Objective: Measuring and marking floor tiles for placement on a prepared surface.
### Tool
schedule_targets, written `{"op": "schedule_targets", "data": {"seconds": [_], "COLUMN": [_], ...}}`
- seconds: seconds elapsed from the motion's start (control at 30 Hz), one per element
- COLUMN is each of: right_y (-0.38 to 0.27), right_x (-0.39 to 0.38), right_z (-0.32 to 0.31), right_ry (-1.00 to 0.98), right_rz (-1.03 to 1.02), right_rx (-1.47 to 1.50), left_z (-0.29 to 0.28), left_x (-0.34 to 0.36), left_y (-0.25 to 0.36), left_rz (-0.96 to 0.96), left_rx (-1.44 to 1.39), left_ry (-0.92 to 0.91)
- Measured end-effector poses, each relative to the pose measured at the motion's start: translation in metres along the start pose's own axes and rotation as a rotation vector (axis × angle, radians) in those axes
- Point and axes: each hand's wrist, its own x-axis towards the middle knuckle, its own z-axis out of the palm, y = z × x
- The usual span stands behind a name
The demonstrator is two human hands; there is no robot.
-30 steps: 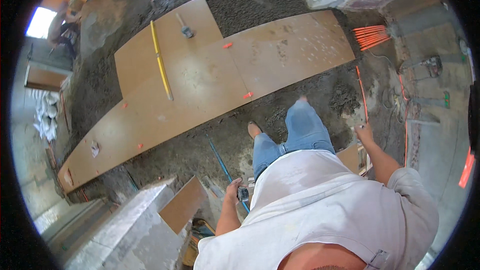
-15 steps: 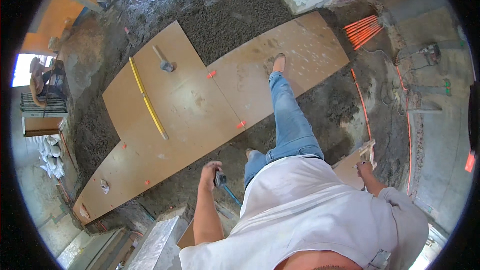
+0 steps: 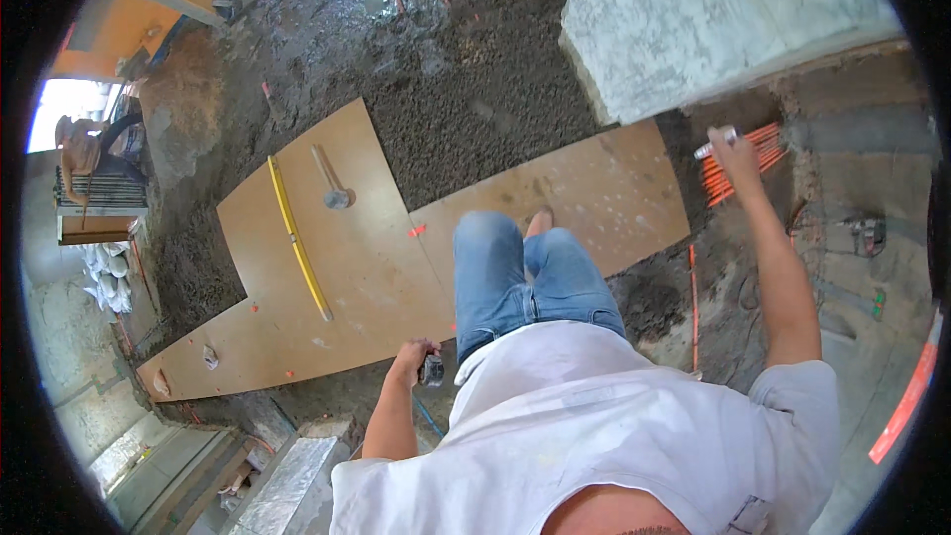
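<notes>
My left hand (image 3: 412, 362) is closed around a dark, boxy tape measure (image 3: 431, 371), just off the near edge of the brown sheet boards (image 3: 381, 267). Stretched far out to the right, my right hand (image 3: 735, 160) grips a thick white marker-like tube (image 3: 715, 143) above a bundle of orange rods (image 3: 766, 151). On the left board lie a long yellow spirit level (image 3: 295, 238) and a mallet (image 3: 336, 198) with a pale handle and grey head. Small orange tabs (image 3: 417, 230) mark the seam between boards. My legs are over the right board, partly hiding it.
Dark, rough wet concrete (image 3: 475, 79) surrounds the boards. A large pale block (image 3: 723, 25) stands at the far right. White bags (image 3: 106, 275) and a crate (image 3: 99, 226) sit at the left. A power tool (image 3: 866, 235) with a cable lies on the right.
I have moved forward over the right board, knees now bent. My right hand has swung from beside my body out ahead to the right with the tube. The left still holds the tape measure.
</notes>
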Motion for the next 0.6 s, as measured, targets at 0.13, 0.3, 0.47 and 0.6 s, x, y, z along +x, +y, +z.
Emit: {"op": "schedule_targets", "data": {"seconds": [0.13,0.3,0.47,0.6], "right_y": [-0.117,-0.186,-0.195,-0.144], "right_x": [0.113,0.222,0.339,0.401], "right_z": [-0.030,-0.038,-0.014,-0.008], "right_ry": [0.141,0.032,0.036,0.117], "right_rz": [-0.131,-0.007,0.099,0.116], "right_rx": [0.064,0.447,0.403,0.018], "left_z": [-0.005,0.013,0.000,0.009], "left_x": [0.030,0.053,0.129,0.158], "left_y": [0.030,0.142,0.224,0.326], "left_rz": [-0.083,-0.217,-0.276,-0.209], "left_rx": [-0.100,-0.131,-0.055,-0.017], "left_ry": [0.072,0.097,0.109,0.060]}}
